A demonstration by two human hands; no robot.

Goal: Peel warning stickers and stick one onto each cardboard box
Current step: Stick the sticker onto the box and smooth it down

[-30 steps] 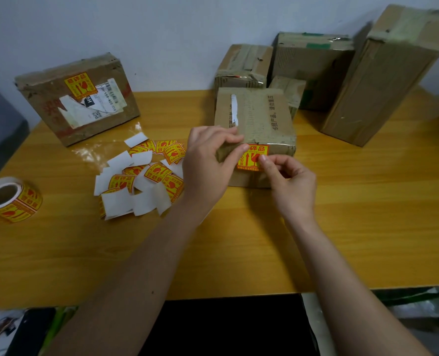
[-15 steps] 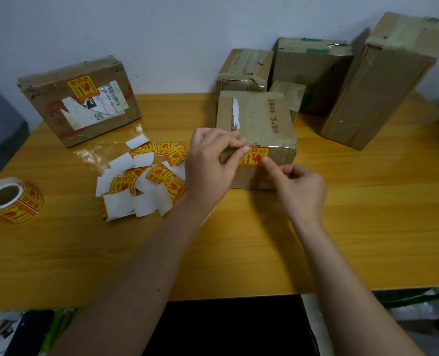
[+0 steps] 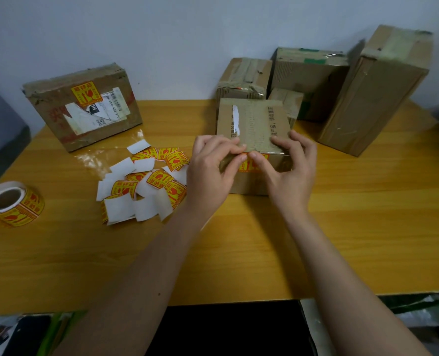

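A small cardboard box [image 3: 254, 119] lies in the middle of the wooden table [image 3: 367, 206]. A yellow-and-red warning sticker [image 3: 247, 166] sits on its front face, mostly hidden by my thumbs. My left hand [image 3: 212, 173] and my right hand [image 3: 291, 170] both clasp the box's front top edge, fingers on the top and thumbs pressed on the sticker. To the left, a pile of loose stickers and white backing papers [image 3: 146, 183] lies on the table.
A sticker roll [image 3: 16, 205] lies at the left table edge. A box bearing a sticker [image 3: 84, 116] leans at the back left. Several bare boxes stand behind: two squat ones [image 3: 244, 78] [image 3: 308, 73] and a tall one [image 3: 375, 93].
The sticker went from held in front of the box to lying on its front face. My right hand rose onto the box's top edge, and both thumbs now press the sticker.
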